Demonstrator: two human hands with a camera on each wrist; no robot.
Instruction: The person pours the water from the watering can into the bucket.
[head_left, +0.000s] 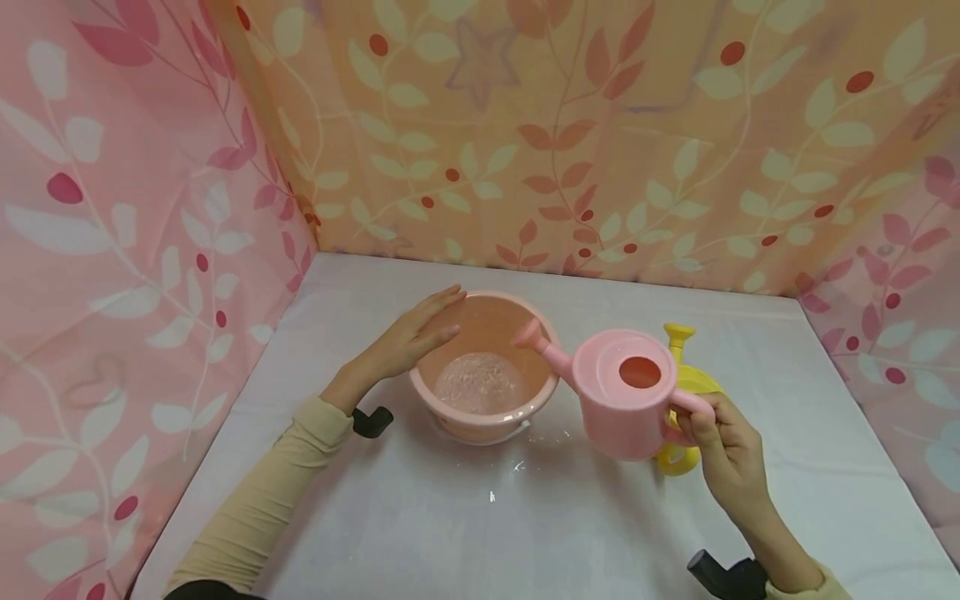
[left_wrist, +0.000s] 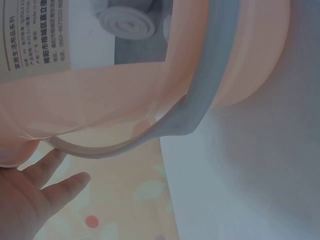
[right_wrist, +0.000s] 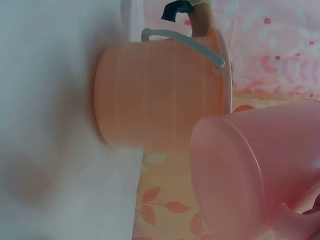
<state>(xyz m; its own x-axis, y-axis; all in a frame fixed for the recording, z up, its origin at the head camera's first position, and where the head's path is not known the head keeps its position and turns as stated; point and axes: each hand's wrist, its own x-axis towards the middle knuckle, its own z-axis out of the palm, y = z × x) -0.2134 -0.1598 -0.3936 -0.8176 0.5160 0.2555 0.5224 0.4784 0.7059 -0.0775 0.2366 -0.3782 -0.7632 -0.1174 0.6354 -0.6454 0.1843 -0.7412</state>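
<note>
A peach plastic bucket point(head_left: 450, 421) stands upright with clear, rippled water point(head_left: 483, 385) in its bottom. My left hand point(head_left: 412, 340) rests at the bucket's left rim, fingers nearly straight. The left wrist view shows that hand's fingertips point(left_wrist: 77, 182) beside the bucket's grey handle point(left_wrist: 205, 75) and labelled wall. With my right hand point(head_left: 731, 450) I grip the handle of a pink watering can point(head_left: 618, 425). The can is held above the table, right of the bucket, its spout head point(head_left: 528, 333) over the right rim. In the right wrist view, the can's base point(right_wrist: 225, 180) faces the camera.
A yellow watering can point(head_left: 701, 381) stands behind the pink one, partly hidden by it. Drops of water point(head_left: 519, 467) lie on the white table point(head_left: 420, 525) in front of the bucket. Floral cloth walls point(head_left: 555, 167) enclose the table at the back and both sides.
</note>
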